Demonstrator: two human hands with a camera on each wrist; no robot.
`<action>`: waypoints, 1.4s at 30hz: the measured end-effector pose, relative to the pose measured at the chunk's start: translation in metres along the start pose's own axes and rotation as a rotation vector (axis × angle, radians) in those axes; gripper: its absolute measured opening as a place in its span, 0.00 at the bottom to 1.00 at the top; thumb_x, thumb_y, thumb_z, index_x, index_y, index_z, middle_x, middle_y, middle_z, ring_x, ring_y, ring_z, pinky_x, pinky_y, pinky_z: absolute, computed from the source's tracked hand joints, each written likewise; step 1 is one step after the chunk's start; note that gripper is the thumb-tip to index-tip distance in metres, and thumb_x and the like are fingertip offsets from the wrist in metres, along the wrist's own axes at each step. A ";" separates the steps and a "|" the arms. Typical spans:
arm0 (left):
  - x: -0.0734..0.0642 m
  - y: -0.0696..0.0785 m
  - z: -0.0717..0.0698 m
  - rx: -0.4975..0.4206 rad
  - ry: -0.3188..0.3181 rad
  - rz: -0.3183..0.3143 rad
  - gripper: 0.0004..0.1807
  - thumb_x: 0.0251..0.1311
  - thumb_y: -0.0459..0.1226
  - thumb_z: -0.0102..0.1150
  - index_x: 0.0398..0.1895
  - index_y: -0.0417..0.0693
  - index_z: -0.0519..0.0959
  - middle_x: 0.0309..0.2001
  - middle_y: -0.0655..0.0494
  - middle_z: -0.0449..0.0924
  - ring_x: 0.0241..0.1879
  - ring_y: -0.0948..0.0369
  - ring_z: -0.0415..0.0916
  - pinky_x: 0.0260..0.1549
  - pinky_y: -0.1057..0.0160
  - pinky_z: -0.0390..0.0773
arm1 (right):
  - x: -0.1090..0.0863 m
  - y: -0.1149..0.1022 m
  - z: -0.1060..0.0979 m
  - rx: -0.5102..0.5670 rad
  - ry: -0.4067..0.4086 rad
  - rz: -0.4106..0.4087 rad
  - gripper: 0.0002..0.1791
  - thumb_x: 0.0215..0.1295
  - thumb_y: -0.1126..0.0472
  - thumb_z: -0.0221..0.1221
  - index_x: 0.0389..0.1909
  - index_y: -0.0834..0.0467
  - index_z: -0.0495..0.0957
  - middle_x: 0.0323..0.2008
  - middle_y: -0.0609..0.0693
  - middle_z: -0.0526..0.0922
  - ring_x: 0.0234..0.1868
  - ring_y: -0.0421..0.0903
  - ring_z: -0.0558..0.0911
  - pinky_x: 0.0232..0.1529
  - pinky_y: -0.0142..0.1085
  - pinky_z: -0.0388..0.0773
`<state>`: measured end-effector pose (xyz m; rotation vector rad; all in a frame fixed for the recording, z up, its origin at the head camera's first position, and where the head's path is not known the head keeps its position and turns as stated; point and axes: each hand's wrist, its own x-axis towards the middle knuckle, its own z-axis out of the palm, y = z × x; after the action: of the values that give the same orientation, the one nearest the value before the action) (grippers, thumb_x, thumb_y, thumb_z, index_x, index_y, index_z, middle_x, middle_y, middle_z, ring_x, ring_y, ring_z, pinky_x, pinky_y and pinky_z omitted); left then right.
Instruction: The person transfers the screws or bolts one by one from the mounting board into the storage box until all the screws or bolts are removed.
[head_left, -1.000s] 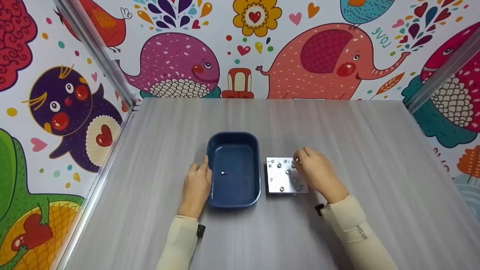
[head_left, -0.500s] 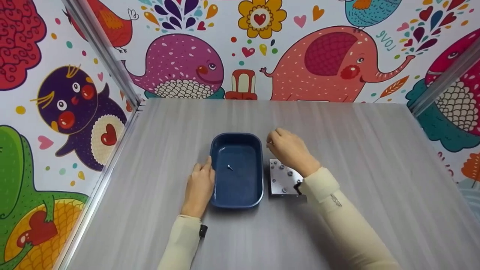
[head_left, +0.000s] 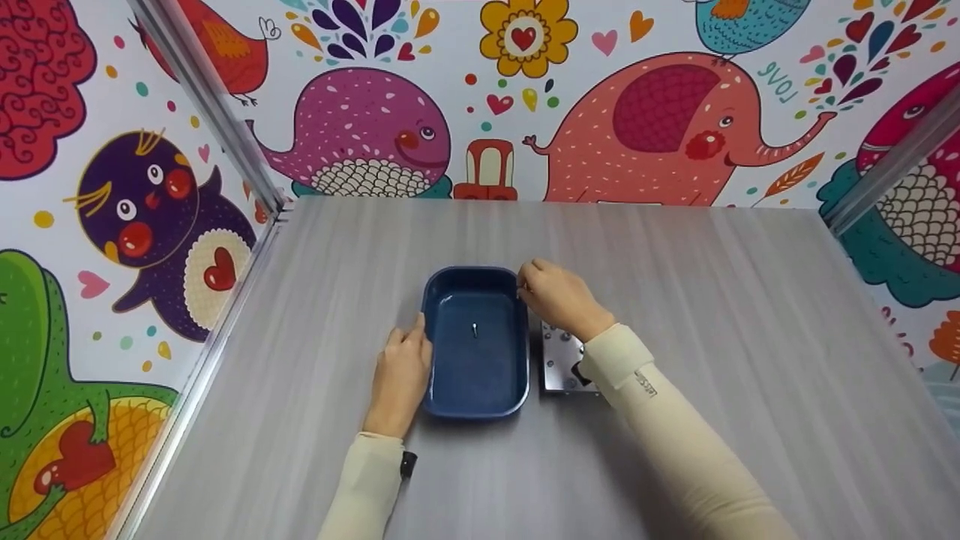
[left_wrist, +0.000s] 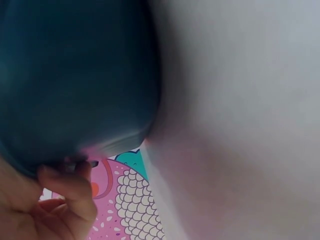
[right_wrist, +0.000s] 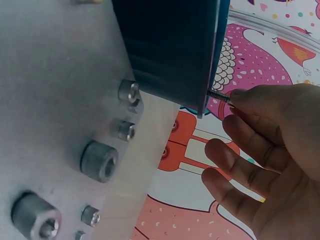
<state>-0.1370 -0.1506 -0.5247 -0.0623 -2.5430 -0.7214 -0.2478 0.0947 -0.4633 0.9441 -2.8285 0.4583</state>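
Observation:
My left hand (head_left: 399, 375) grips the left rim of a deep blue plastic tray (head_left: 427, 352); in the left wrist view its curled fingers (left_wrist: 75, 192) sit at the rim. Inside the tray lies a small metal screw (head_left: 475, 330). My right hand (head_left: 561, 296) is at the tray's upper right rim. In the right wrist view, thumb and index finger pinch a threaded screw (right_wrist: 219, 96), its end beside the rim, while the other fingers are spread loosely. Below the right wrist is a square metal plate (head_left: 559, 375), partly hidden, with several socket-head screws (right_wrist: 100, 161) standing in it.
The tray and plate stand side by side on a grey wood-grain table (head_left: 360, 262). Walls printed with cartoon animals (head_left: 652, 127) close off the back and sides, with metal frame posts (head_left: 217, 112) at the corners.
My right hand has lifted off the plate and moved left to the tray's rim, with the pinched screw. The screw in the tray has rolled and turned. My left hand stays on the rim.

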 end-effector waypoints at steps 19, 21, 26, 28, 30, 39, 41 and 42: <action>0.003 0.003 -0.003 -0.003 -0.038 -0.026 0.21 0.66 0.29 0.60 0.61 0.33 0.77 0.36 0.40 0.77 0.23 0.46 0.78 0.26 0.50 0.80 | -0.037 0.019 -0.050 -0.034 0.178 -0.046 0.05 0.65 0.70 0.63 0.40 0.63 0.82 0.35 0.55 0.81 0.36 0.52 0.81 0.37 0.44 0.81; 0.002 0.003 -0.003 -0.003 -0.035 -0.028 0.21 0.66 0.29 0.60 0.61 0.33 0.77 0.36 0.40 0.77 0.23 0.46 0.77 0.26 0.50 0.80 | -0.043 0.020 -0.058 -0.036 0.190 -0.045 0.05 0.65 0.70 0.63 0.40 0.63 0.82 0.35 0.55 0.81 0.35 0.52 0.81 0.36 0.44 0.81; 0.000 0.001 -0.001 0.008 -0.030 -0.027 0.21 0.66 0.30 0.60 0.61 0.33 0.78 0.36 0.39 0.77 0.24 0.46 0.77 0.26 0.50 0.80 | -0.060 0.021 -0.069 -0.046 0.171 -0.033 0.06 0.64 0.69 0.64 0.41 0.62 0.82 0.36 0.54 0.82 0.36 0.52 0.80 0.37 0.45 0.80; 0.000 0.001 -0.001 0.007 -0.029 -0.022 0.21 0.66 0.30 0.59 0.61 0.33 0.77 0.35 0.39 0.77 0.23 0.46 0.76 0.26 0.50 0.80 | -0.066 0.022 -0.072 -0.050 0.167 -0.025 0.07 0.64 0.70 0.64 0.42 0.62 0.82 0.36 0.54 0.82 0.37 0.52 0.80 0.37 0.45 0.80; 0.001 0.001 -0.001 0.007 -0.026 -0.020 0.20 0.66 0.30 0.59 0.61 0.32 0.78 0.34 0.39 0.76 0.22 0.47 0.76 0.25 0.51 0.79 | -0.073 0.023 -0.074 -0.056 0.176 -0.024 0.07 0.63 0.70 0.65 0.41 0.62 0.82 0.35 0.54 0.82 0.37 0.53 0.80 0.37 0.46 0.79; 0.000 0.002 -0.002 0.015 -0.030 -0.023 0.20 0.66 0.30 0.59 0.61 0.33 0.78 0.36 0.39 0.78 0.24 0.45 0.79 0.26 0.50 0.81 | -0.104 0.037 -0.078 -0.084 0.242 -0.020 0.08 0.59 0.71 0.68 0.39 0.62 0.81 0.34 0.53 0.81 0.36 0.54 0.81 0.35 0.49 0.79; 0.000 0.002 -0.003 0.011 -0.027 -0.022 0.20 0.66 0.29 0.59 0.61 0.33 0.78 0.36 0.38 0.78 0.25 0.44 0.79 0.26 0.50 0.81 | -0.107 0.040 -0.077 -0.080 0.240 -0.009 0.09 0.58 0.72 0.68 0.39 0.62 0.81 0.34 0.54 0.81 0.36 0.54 0.81 0.36 0.49 0.79; 0.000 0.002 -0.003 0.012 -0.025 -0.021 0.20 0.66 0.29 0.59 0.60 0.32 0.78 0.37 0.38 0.78 0.26 0.44 0.79 0.27 0.50 0.81 | -0.108 0.042 -0.077 -0.079 0.238 -0.005 0.09 0.58 0.72 0.68 0.39 0.62 0.81 0.34 0.55 0.81 0.36 0.55 0.81 0.36 0.49 0.79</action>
<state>-0.1356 -0.1506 -0.5216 -0.0411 -2.5753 -0.7177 -0.1854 0.2127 -0.4241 0.8220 -2.6097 0.4245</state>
